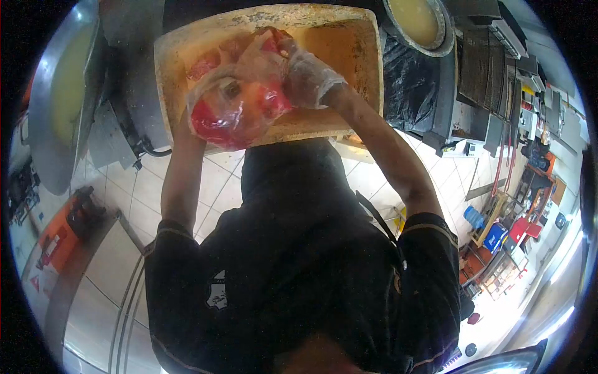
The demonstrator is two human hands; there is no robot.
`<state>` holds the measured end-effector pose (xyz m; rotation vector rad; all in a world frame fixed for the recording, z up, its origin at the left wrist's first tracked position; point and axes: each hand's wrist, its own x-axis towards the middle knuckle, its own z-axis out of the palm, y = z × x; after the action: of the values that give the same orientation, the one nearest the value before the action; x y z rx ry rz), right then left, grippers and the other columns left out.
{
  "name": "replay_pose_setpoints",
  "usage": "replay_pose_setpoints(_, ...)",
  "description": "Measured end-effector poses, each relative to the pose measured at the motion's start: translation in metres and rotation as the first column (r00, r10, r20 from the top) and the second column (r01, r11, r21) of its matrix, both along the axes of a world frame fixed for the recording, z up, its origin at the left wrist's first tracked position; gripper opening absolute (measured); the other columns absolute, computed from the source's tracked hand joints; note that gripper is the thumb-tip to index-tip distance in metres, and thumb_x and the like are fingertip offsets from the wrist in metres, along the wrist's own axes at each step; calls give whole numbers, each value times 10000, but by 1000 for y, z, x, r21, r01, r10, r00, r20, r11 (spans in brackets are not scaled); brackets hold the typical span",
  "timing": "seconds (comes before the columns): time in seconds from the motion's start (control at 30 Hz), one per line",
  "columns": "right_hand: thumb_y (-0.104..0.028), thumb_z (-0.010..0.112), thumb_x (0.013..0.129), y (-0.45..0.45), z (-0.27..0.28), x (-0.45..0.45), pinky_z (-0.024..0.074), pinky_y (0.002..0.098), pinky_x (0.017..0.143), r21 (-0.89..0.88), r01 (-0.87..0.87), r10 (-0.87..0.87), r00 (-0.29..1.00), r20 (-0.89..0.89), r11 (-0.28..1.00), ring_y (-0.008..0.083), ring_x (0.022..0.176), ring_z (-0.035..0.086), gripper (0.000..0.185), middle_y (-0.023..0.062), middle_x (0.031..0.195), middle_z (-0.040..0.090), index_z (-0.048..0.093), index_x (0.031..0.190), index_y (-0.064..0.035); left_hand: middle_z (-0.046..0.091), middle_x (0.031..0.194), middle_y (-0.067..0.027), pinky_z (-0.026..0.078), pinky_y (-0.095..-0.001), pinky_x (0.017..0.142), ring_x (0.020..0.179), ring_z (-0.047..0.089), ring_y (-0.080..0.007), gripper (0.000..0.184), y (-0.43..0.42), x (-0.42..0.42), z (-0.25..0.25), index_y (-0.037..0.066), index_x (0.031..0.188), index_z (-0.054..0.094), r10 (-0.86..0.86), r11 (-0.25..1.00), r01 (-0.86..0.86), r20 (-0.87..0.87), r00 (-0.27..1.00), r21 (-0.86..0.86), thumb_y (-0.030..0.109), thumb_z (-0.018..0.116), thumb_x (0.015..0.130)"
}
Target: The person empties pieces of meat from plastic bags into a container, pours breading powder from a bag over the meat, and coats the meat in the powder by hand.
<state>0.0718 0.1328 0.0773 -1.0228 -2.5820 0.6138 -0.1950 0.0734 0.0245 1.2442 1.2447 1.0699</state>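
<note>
A clear plastic bag [233, 115] with glossy red pieces, which look like raw meat, is held over the near left part of a worn, pale tub [349, 126]. My left hand is mostly hidden behind the bag; its forearm comes up from below, and the bag rests on and around it. My right hand [309, 79] wears a loose, clear plastic glove. Its fingers are closed at the upper right of the bag, beside a red piece [271, 42]. More red shows through wrinkled plastic at the tub's left side.
A round metal pot [443, 34] with yellowish liquid stands at the upper right, above black plastic sheeting [408, 84]. At the left is a large metal basin [47, 149]. White floor tiles [367, 181] show below the tub. Cluttered shelving [507, 240] stands farther right.
</note>
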Motion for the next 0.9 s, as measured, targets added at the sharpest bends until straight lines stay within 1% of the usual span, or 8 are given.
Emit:
replay_pose_setpoints(0.1, -76, 741, 676, -1, -20, 2, 485, 446, 884, 236, -5, 13, 999, -32, 972, 355, 947, 595, 457, 176, 1050, 620, 604, 1111, -110, 566, 1253, -141, 501, -380, 950, 1102, 580, -245, 416, 17, 11, 6, 15, 1301, 502, 17, 998, -15, 22, 1000, -66, 173, 578, 924)
replay_pose_setpoints(0.17, -90, 755, 668, -1, -21, 3, 485, 444, 886, 121, 41, -25, 991, -130, 992, 358, 951, 593, 474, 170, 1080, 609, 600, 1115, -106, 566, 1253, -141, 501, -381, 949, 1103, 579, -246, 416, 23, 16, 9, 16, 1300, 502, 30, 995, -26, 43, 999, -97, 177, 578, 924)
replay_pose_setpoints(0.23, -120, 786, 656, -1, -3, 12, 491, 436, 880, -286, 84, -162, 952, -260, 954, 362, 960, 594, 483, 161, 1124, 592, 604, 1104, -95, 565, 1253, -141, 502, -383, 948, 1103, 579, -247, 416, 25, 19, 11, 16, 1300, 502, 41, 993, -32, 77, 996, -117, 180, 577, 925)
replay_pose_setpoints(0.27, -171, 830, 631, 9, -16, 23, 496, 417, 881, -380, 126, -166, 984, -72, 916, 358, 996, 592, 518, 140, 1130, 592, 604, 1089, -81, 565, 1253, -140, 502, -383, 948, 1104, 579, -247, 416, 26, 20, 11, 17, 1300, 502, 46, 992, -34, 92, 995, -124, 182, 577, 925)
replay_pose_setpoints(0.37, -231, 642, 859, 0, -9, 51, 490, 424, 898, -213, 8, -50, 980, -195, 977, 354, 1085, 563, 322, 143, 1192, 583, 621, 1162, -124, 565, 1254, -140, 503, -385, 946, 1105, 578, -248, 416, 22, 22, 14, 17, 1299, 502, 64, 989, -42, 151, 987, -143, 187, 576, 927)
replay_pose_setpoints(0.67, -156, 762, 709, -20, -6, 82, 438, 414, 975, -127, -152, 93, 920, -380, 980, 345, 1140, 538, 336, 122, 1214, 570, 608, 1003, -102, 564, 1255, -138, 506, -391, 943, 1108, 577, -252, 417, 21, 46, 18, 19, 1298, 502, 120, 978, -72, 246, 962, -193, 202, 573, 930)
replay_pose_setpoints(0.77, -195, 767, 706, -31, 2, 96, 429, 428, 985, -472, -68, -101, 941, -323, 879, 371, 1181, 512, 346, 149, 1268, 536, 615, 997, -85, 564, 1256, -138, 507, -393, 942, 1109, 576, -253, 417, 12, 49, 19, 20, 1297, 502, 146, 972, -79, 307, 940, -220, 207, 572, 931)
replay_pose_setpoints(0.9, -221, 726, 766, -27, -1, 122, 433, 404, 986, -537, -178, 8, 953, -304, 825, 326, 1212, 512, 345, 170, 1353, 483, 624, 1054, -61, 564, 1256, -137, 508, -395, 940, 1110, 576, -255, 418, 3, 32, 19, 21, 1297, 502, 194, 962, -84, 438, 878, -258, 214, 571, 933)
